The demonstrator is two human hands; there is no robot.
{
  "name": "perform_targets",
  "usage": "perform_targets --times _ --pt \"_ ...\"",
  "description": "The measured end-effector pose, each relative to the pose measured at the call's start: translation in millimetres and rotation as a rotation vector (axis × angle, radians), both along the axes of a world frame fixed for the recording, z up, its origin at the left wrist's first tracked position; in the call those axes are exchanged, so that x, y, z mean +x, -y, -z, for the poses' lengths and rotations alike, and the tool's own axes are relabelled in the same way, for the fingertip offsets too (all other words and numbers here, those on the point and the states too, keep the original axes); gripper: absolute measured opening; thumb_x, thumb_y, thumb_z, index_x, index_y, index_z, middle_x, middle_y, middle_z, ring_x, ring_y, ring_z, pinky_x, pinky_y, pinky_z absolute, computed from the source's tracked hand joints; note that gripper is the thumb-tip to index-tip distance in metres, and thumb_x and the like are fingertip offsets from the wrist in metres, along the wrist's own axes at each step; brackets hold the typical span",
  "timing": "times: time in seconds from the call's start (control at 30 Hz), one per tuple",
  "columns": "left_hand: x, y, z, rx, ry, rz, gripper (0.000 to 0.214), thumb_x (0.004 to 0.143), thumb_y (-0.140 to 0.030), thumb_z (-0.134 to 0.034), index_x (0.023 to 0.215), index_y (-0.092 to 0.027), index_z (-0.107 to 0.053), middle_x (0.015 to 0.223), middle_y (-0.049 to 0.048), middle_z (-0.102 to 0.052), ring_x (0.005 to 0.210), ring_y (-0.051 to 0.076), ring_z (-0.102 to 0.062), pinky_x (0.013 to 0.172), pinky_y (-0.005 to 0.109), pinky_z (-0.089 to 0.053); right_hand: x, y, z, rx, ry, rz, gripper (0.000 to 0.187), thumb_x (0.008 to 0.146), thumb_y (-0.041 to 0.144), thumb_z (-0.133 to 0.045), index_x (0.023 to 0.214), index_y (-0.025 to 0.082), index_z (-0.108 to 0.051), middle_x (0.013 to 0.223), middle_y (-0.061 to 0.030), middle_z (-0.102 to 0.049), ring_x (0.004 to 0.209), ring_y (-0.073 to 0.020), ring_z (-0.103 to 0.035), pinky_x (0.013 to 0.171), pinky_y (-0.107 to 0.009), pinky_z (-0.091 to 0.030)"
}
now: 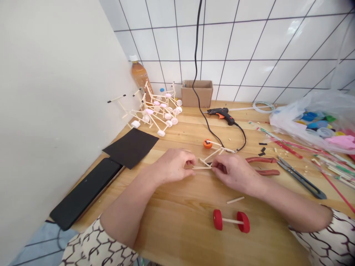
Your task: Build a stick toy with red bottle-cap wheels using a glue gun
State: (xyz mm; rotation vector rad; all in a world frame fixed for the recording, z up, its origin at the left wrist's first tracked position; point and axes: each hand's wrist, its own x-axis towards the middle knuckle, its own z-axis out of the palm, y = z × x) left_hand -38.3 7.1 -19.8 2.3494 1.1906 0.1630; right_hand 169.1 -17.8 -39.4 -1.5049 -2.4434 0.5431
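Note:
My left hand [173, 166] and my right hand [235, 173] meet over the wooden tabletop [177, 236], their fingertips pinching a small frame of glued wooden sticks [215, 156] from either side. An orange bottle-cap wheel [207, 143] sits at the frame's far end, and the frame's near joints are partly hidden by my fingers. Below my hands lies a finished axle with red cap wheels [231, 221]. A loose wooden stick [235, 200] rests just beyond it, near my right forearm.
Red-handled pliers [263, 166] and black-handled scissors [301, 177] lie to the right. Behind stand a corded hot glue gun [222, 115], a cardboard box [196, 94], a stick model with white caps [154, 111], and a plastic bag of coloured caps [313, 122].

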Motion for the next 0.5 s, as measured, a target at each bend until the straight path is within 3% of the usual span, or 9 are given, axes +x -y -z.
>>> perform_targets --times 0.13,0.5 --pt "1.3 -2.5 5.0 0.029 -0.095 0.057 0.006 0.071 -0.019 -0.064 0.077 -0.018 -0.065 0.078 0.0007 -0.065 0.073 0.015 -0.058 0.064 0.023 -0.041 -0.8 -0.1 -1.1 -0.002 0.015 -0.003 0.013 0.075 0.015 -0.046 0.071 0.018 -0.058 0.064 -0.0019 -0.061 0.057 -0.0122 -0.051 0.054 -0.024 -0.035" --pt "0.7 -4.3 10.8 0.028 -0.06 0.088 0.009 0.077 -0.017 -0.057 0.075 -0.017 -0.065 0.077 0.0009 -0.064 0.071 0.014 -0.057 0.062 0.022 -0.04 0.2 0.2 -2.6 -0.014 -0.013 -0.011 0.013 0.074 0.015 -0.047 0.071 0.018 -0.058 0.063 -0.0014 -0.06 0.055 -0.0118 -0.05 0.053 -0.024 -0.035"
